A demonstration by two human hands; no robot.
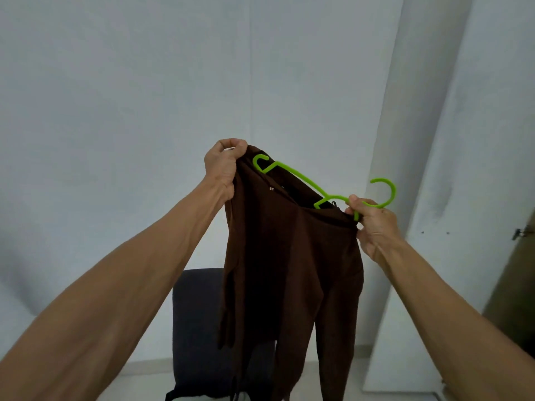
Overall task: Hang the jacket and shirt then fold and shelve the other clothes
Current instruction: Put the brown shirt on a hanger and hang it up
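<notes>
A dark brown garment [283, 264] hangs in front of me, its sleeves dangling toward the floor. A bright green plastic hanger [307, 182] sits partly inside its neck opening, one arm sticking out to the upper left and the hook curving up at the right. My left hand [223, 166] is closed on the garment's top left edge, at the shoulder. At the hanger's neck, just under the hook, my right hand [373, 224] pinches the hanger together with the garment's right edge. Whether this garment is the jacket or the shirt I cannot tell.
A dark grey chair back [197, 328] stands behind the garment, with dark cloth [173, 396] at its foot. White walls fill the background, with a projecting white column [405, 169] at the right. A brown door edge with a latch [518, 234] shows at the far right.
</notes>
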